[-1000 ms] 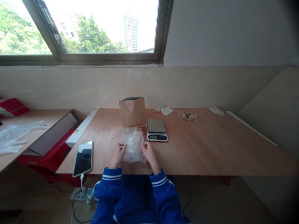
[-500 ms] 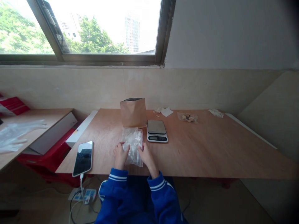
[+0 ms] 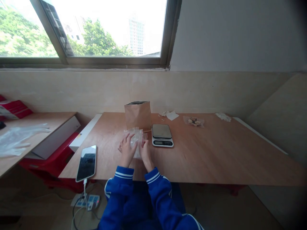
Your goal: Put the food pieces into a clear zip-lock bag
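Note:
Clear plastic zip bags (image 3: 137, 138) with a reddish seal strip lie at the middle of the table, their near part tilted up between my hands. My left hand (image 3: 128, 149) is over the left side of the bags, its fingers spread and touching the plastic. At the right edge, my right hand (image 3: 145, 154) pinches a zip bag by its seal side between thumb and fingers. Just beyond stands a brown kraft paper pouch (image 3: 137, 115), its top gaping. A white digital scale (image 3: 162, 135) with a bare metal plate sits right of my hands.
A phone (image 3: 86, 163) on a charging cable lies at the left front edge. At the back are a white paper piece (image 3: 172, 115), a clear bag with pale brown pieces (image 3: 194, 121) and a crumpled white item (image 3: 223, 117). Plastic gloves (image 3: 21, 137) lie on the left table.
Both hands have moved closer together, with the left shifted right and forward. The bags, flat before, are gathered and partly lifted, their near end drawn up off the table.

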`<action>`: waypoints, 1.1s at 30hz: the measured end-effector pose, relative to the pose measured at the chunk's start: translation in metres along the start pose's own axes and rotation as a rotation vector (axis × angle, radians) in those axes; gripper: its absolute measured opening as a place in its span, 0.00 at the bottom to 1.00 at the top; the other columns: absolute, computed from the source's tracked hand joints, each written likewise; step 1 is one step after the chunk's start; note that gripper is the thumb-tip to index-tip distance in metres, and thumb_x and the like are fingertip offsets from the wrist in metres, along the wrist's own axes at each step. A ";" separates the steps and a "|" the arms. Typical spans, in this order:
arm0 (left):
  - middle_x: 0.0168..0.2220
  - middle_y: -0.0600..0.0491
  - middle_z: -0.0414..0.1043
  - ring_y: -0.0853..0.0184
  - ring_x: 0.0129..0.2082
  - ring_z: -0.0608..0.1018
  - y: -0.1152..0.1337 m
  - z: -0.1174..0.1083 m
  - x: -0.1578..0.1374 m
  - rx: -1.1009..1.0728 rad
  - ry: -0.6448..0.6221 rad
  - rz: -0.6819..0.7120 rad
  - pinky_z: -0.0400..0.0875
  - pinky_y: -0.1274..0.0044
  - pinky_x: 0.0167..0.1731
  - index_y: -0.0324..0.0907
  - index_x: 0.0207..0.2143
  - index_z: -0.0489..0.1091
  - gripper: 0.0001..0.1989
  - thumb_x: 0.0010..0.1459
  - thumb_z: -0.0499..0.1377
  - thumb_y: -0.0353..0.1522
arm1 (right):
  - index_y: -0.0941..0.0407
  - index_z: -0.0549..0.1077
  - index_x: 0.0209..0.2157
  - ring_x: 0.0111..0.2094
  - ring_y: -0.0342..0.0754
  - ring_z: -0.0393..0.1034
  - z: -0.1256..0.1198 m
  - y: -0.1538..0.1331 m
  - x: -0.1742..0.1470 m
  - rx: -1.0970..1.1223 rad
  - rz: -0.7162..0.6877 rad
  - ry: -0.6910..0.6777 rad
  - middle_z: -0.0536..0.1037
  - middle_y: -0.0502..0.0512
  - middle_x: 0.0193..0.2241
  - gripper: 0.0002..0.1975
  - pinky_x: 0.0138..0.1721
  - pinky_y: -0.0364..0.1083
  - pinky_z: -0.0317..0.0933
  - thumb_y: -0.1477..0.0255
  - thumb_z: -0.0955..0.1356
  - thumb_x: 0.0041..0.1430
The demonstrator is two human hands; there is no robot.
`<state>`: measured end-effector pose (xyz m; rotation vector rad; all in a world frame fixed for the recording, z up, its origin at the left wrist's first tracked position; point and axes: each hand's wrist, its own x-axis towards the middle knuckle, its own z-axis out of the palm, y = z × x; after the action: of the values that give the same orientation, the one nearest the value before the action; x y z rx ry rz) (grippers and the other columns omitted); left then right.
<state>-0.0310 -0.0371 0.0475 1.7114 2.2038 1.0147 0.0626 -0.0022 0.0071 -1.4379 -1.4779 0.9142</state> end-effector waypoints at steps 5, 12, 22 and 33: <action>0.68 0.53 0.51 0.51 0.68 0.49 -0.022 0.038 -0.003 0.188 -0.209 0.003 0.48 0.55 0.61 0.53 0.58 0.66 0.22 0.62 0.51 0.36 | 0.59 0.61 0.49 0.52 0.57 0.60 -0.049 0.018 0.029 -0.097 -0.152 0.522 0.67 0.70 0.48 0.15 0.53 0.57 0.55 0.71 0.55 0.63; 0.68 0.54 0.50 0.56 0.68 0.52 -0.033 0.050 -0.010 0.291 -0.178 0.051 0.46 0.60 0.63 0.53 0.62 0.61 0.24 0.65 0.46 0.38 | 0.65 0.62 0.56 0.61 0.60 0.53 -0.164 0.087 0.134 -0.563 -0.161 0.792 0.59 0.75 0.58 0.23 0.58 0.57 0.49 0.76 0.57 0.58; 0.68 0.55 0.49 0.56 0.68 0.53 -0.037 0.056 -0.011 0.316 -0.165 0.057 0.47 0.60 0.63 0.55 0.63 0.60 0.24 0.66 0.46 0.38 | 0.60 0.50 0.65 0.63 0.66 0.47 -0.211 0.162 0.198 -0.785 -0.023 0.590 0.47 0.71 0.66 0.38 0.58 0.59 0.50 0.66 0.64 0.55; 0.68 0.55 0.51 0.57 0.67 0.53 -0.033 0.052 -0.011 0.312 -0.165 0.055 0.46 0.61 0.64 0.54 0.63 0.60 0.24 0.66 0.46 0.37 | 0.61 0.64 0.56 0.56 0.63 0.56 -0.246 0.180 0.222 -0.846 -0.059 0.697 0.63 0.72 0.56 0.25 0.51 0.59 0.54 0.72 0.61 0.56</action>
<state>-0.0269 -0.0294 -0.0149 1.9112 2.3123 0.5361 0.3643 0.2160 -0.0514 -2.0000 -1.3703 -0.3342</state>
